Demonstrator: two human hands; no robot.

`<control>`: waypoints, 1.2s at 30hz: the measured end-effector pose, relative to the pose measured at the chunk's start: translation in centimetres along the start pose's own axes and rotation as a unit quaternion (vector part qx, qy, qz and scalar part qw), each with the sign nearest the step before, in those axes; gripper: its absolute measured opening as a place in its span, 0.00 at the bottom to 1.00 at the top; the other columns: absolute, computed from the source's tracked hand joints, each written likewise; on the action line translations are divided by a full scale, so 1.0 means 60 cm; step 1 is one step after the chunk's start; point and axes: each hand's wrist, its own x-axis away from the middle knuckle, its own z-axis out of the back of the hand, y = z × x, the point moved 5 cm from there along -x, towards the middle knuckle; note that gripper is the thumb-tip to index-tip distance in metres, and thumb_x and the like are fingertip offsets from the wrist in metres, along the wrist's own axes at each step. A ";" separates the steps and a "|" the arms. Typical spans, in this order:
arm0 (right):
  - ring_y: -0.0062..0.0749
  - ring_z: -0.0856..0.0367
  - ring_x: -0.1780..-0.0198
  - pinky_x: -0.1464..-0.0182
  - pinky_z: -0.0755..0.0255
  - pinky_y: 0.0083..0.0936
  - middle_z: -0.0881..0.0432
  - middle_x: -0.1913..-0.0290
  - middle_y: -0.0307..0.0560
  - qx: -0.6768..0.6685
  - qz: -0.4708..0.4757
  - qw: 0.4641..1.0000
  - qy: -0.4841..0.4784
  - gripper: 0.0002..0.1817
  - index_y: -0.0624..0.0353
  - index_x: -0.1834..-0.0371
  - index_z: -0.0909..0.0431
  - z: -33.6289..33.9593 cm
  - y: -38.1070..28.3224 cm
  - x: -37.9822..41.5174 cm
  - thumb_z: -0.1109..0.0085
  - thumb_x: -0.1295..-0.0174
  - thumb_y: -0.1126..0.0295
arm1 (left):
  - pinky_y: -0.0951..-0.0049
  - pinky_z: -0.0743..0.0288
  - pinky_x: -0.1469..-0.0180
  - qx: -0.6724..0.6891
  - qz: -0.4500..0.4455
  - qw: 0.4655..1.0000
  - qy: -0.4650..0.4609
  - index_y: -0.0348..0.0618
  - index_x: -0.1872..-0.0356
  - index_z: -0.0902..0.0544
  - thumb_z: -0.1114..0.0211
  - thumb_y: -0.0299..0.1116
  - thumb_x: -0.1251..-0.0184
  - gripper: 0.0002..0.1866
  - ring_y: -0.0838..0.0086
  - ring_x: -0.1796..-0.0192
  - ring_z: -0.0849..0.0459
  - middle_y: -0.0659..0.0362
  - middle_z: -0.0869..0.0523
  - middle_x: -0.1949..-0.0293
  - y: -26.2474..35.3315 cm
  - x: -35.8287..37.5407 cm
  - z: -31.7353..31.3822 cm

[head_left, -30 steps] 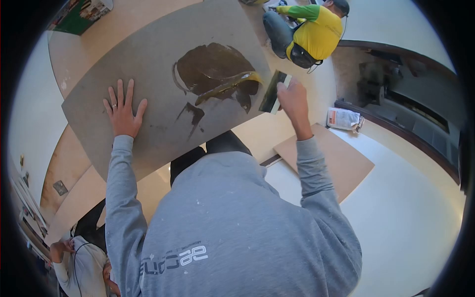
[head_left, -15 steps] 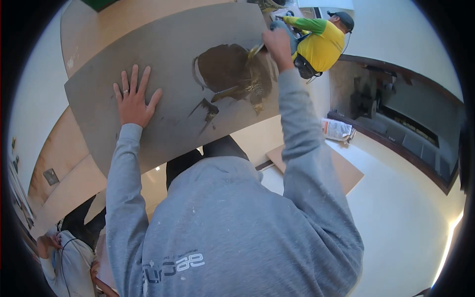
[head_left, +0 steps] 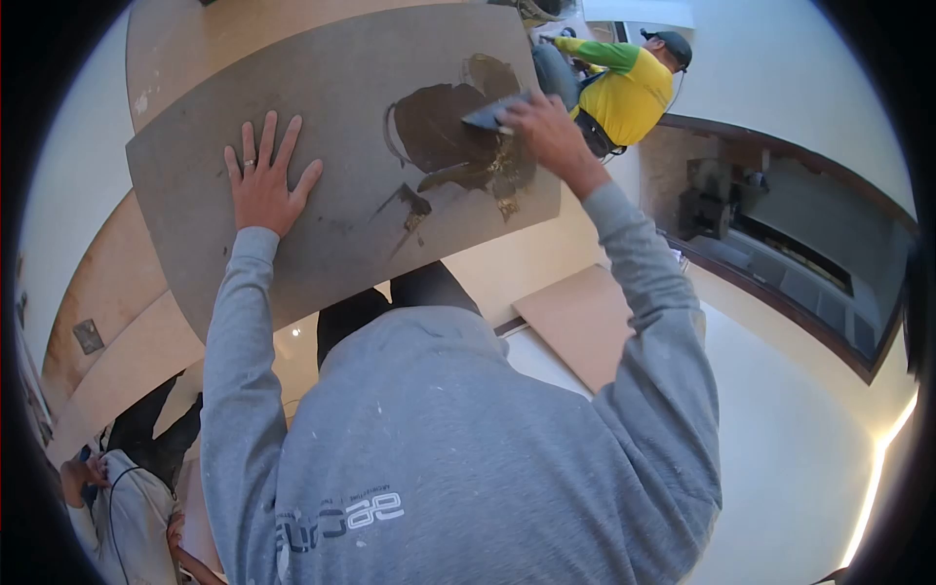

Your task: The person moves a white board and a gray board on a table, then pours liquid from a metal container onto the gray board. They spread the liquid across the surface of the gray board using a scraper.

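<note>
A large grey-brown board (head_left: 331, 88) lies in front of me. My left hand (head_left: 268, 185) rests flat on its left part, fingers spread, with a ring on one finger. At the board's right side, my right hand (head_left: 551, 136) grips a scraper (head_left: 494, 112) by its handle end, and the blade is over the dark brown patch. That dark wet patch (head_left: 434, 127) spreads over the board's right half, with lumpy yellowish-brown smears (head_left: 505, 175) beside it. A smaller dark smear (head_left: 417, 202) sits nearer the board's front edge.
A person in a yellow and green shirt (head_left: 624, 97) sits beyond the board at the right. Another person in a light top (head_left: 141, 507) is at lower left. A flat tan panel (head_left: 580, 327) lies below right. A dark-framed opening (head_left: 790, 234) is at far right.
My right hand has moved down with the scraper, whose blade is now turned flatter over the patch. A new brown smear shows above the patch. My left hand stays flat.
</note>
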 end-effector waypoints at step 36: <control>0.58 0.10 0.65 0.63 0.15 0.53 0.13 0.68 0.57 -0.364 -0.223 0.884 0.189 0.12 0.66 0.64 0.21 -0.112 0.216 -0.018 0.30 0.38 0.69 | 0.33 0.62 0.11 0.008 0.000 1.000 -0.003 0.75 0.11 0.40 0.44 0.67 0.19 0.40 0.54 0.08 0.53 0.66 0.47 0.08 -0.007 -0.006 0.007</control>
